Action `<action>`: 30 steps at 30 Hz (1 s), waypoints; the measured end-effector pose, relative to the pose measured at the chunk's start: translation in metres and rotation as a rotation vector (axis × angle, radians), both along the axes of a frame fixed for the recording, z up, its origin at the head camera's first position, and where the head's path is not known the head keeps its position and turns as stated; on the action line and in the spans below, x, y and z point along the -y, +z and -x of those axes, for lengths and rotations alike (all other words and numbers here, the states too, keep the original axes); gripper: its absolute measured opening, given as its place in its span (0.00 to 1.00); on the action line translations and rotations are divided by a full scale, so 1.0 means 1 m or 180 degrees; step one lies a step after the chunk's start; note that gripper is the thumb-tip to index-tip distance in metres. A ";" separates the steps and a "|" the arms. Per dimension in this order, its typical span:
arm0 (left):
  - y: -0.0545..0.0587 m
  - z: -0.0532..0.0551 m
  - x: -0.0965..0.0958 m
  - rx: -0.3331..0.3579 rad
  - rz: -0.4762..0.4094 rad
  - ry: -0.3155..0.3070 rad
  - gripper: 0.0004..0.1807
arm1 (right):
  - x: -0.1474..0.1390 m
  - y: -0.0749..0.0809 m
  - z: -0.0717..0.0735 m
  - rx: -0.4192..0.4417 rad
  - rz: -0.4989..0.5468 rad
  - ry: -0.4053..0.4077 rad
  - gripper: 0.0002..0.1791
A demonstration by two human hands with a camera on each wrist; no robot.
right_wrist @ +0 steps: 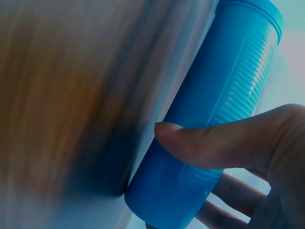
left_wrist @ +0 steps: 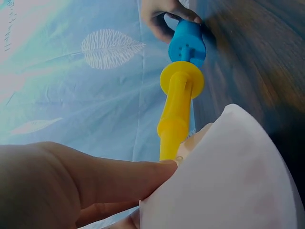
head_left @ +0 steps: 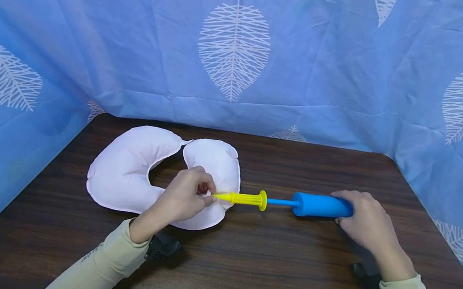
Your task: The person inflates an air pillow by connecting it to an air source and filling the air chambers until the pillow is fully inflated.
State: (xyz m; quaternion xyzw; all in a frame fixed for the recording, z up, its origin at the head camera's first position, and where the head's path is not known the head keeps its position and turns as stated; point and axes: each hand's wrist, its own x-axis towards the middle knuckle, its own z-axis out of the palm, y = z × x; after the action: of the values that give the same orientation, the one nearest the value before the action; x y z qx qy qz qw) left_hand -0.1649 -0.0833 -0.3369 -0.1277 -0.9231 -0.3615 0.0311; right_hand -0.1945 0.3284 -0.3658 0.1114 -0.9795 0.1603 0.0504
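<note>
A white inflatable neck pillow [head_left: 118, 177] lies on the table, curved in a U shape. At its right arm my left hand [head_left: 185, 194] pinches the pillow's valve, where the tip of a yellow nozzle piece [head_left: 246, 199] meets it. In the left wrist view, a bit of clear valve [left_wrist: 179, 159] shows beside the thumb; the other fingers are partly hidden by the pillow. The yellow piece belongs to a hand pump, joined by a thin blue rod [head_left: 280, 202] to a blue barrel [head_left: 319, 206]. My right hand [head_left: 370, 222] grips the barrel's far right end, thumb across its ribbed side.
The dark wood-grain table [head_left: 260, 271] carries the pillow and pump. A blue curtain [head_left: 309, 67] with white leaf prints stands around its back and sides. Dark wrist devices sit under both sleeves, the left device [head_left: 164, 247] close above the table.
</note>
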 end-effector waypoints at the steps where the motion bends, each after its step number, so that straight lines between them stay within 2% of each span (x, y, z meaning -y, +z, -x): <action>1: 0.000 0.000 0.000 0.0007 -0.0008 0.0002 0.07 | 0.007 0.000 -0.001 0.0002 0.0010 0.0058 0.30; 8: 0.002 -0.002 -0.001 -0.0069 -0.0055 -0.0003 0.06 | 0.046 0.004 -0.013 -0.0038 0.0175 0.0445 0.40; 13: 0.002 -0.003 -0.002 -0.0054 -0.0028 0.0000 0.07 | 0.056 0.004 -0.018 -0.0121 0.0077 0.0491 0.37; 24: 0.001 -0.003 -0.003 0.0009 0.0002 0.0016 0.06 | 0.048 0.001 -0.016 -0.0299 -0.0131 0.0477 0.33; 30: 0.001 -0.002 -0.005 0.0011 -0.0005 0.0028 0.05 | 0.027 -0.002 -0.010 -0.0320 -0.0286 0.0394 0.33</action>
State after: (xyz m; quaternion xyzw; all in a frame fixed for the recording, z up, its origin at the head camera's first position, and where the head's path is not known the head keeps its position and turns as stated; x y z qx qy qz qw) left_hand -0.1626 -0.0785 -0.3360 -0.1229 -0.9234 -0.3624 0.0311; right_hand -0.1844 0.3009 -0.3682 0.1818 -0.9731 0.1132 0.0844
